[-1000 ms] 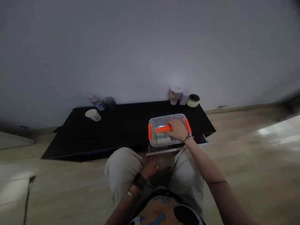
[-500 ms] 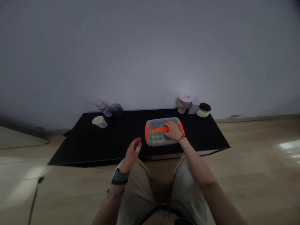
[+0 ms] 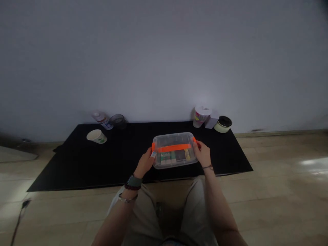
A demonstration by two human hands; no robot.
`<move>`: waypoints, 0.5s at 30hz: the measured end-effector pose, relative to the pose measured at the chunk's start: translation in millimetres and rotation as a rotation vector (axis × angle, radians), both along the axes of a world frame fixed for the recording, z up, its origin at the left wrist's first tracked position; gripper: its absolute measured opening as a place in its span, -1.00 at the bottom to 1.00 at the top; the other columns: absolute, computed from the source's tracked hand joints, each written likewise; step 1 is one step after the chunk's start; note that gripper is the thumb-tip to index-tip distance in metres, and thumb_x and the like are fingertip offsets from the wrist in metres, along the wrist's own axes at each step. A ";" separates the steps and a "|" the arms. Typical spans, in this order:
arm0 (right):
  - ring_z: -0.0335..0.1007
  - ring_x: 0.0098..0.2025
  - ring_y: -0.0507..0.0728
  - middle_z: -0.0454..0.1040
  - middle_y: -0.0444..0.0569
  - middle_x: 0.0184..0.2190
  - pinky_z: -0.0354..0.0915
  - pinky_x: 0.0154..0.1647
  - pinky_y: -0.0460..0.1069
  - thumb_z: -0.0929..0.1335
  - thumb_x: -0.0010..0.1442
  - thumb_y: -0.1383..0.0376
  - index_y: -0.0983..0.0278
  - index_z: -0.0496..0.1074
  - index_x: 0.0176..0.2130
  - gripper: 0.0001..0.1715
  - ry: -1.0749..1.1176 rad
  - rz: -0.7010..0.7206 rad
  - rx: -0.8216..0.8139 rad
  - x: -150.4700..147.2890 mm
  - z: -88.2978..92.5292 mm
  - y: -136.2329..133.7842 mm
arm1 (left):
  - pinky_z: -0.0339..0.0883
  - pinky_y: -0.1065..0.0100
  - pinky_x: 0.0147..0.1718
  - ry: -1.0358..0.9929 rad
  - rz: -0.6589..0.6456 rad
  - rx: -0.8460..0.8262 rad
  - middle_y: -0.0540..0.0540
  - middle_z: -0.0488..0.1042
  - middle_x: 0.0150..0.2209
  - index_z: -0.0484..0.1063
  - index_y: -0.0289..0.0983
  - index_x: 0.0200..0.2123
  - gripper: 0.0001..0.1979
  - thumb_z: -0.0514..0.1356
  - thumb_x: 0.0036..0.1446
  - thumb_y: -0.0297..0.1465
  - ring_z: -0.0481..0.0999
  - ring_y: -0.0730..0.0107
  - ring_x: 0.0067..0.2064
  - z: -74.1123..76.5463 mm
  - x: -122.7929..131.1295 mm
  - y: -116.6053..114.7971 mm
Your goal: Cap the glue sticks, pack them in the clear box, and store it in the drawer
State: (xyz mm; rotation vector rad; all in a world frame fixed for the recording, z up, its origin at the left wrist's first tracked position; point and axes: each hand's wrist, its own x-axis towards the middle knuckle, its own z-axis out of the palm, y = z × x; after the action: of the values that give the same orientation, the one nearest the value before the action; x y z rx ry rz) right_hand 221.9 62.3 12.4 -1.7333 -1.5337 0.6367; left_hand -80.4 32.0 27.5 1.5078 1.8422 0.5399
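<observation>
A clear plastic storage box [image 3: 176,139] with an orange carry handle and orange side latches is on the black table, in front of my body. Through its lid I make out green-and-white packs and a small yellow item. My left hand [image 3: 145,163] grips the box's left end by the latch, a white strip wrapped around one finger. On the opposite end, my right hand [image 3: 203,153] is closed around the side at the right latch. The undersides of both hands' fingers are hidden.
On the black table [image 3: 123,164], a paper cup [image 3: 96,136], a bottle [image 3: 103,120] and a dark round bowl [image 3: 118,121] stand left. Back right are a lidded plastic cup [image 3: 201,117], a pale box [image 3: 211,120] and a cream pot [image 3: 222,124]. A wall rises behind.
My right hand has let go of the orange handle and moved to the box's right end. My left hand has come up onto its left end. The view has shifted slightly.
</observation>
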 end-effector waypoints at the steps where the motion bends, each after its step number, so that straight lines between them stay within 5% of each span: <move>1: 0.52 -0.22 0.21 0.60 0.10 -0.23 0.36 -0.17 0.03 0.18 0.31 0.05 0.32 0.51 -0.06 -0.49 -0.013 -0.009 -0.023 0.9 -2.1 2.1 | 0.38 0.23 -0.17 0.029 0.006 -0.010 -0.25 0.61 -0.15 0.34 -0.30 0.14 -0.55 -0.05 0.33 -0.19 0.60 0.09 -0.13 2.0 0.1 1.0; 5: 0.50 -0.21 0.19 0.58 0.10 -0.25 0.37 -0.16 0.03 0.12 0.33 0.13 0.33 0.50 -0.15 -0.50 0.048 -0.059 -0.074 5.6 -9.9 5.8 | 0.35 0.24 -0.18 0.144 0.007 -0.063 -0.28 0.60 -0.11 0.31 -0.28 0.18 -0.55 -0.12 0.36 -0.23 0.59 0.05 -0.08 9.9 0.9 2.5; 9: 0.40 0.01 0.22 0.49 0.20 -0.01 0.30 0.08 0.10 0.17 0.34 0.14 0.36 0.40 0.05 -0.53 -0.027 -0.054 0.244 -3.3 7.0 2.7 | 0.33 0.20 -0.17 0.314 -0.008 -0.117 -0.33 0.58 -0.07 0.31 -0.27 0.18 -0.55 -0.10 0.34 -0.29 0.58 -0.04 -0.04 19.6 3.8 3.1; 15: 0.33 0.01 0.21 0.49 0.11 -0.08 0.23 0.10 0.10 0.26 0.36 0.12 0.31 0.47 0.00 -0.61 -0.362 0.650 0.283 -45.3 43.4 10.1 | 0.35 0.16 -0.14 0.482 -0.090 -0.105 -0.38 0.55 -0.07 0.34 -0.31 0.13 -0.58 -0.08 0.33 -0.28 0.57 -0.06 -0.05 24.5 6.6 4.1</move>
State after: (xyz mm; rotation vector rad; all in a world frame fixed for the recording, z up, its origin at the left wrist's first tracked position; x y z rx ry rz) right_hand 176.6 72.3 55.8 -1.1633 -2.3492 0.3872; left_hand -73.8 36.2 51.9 1.7446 2.1033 0.0304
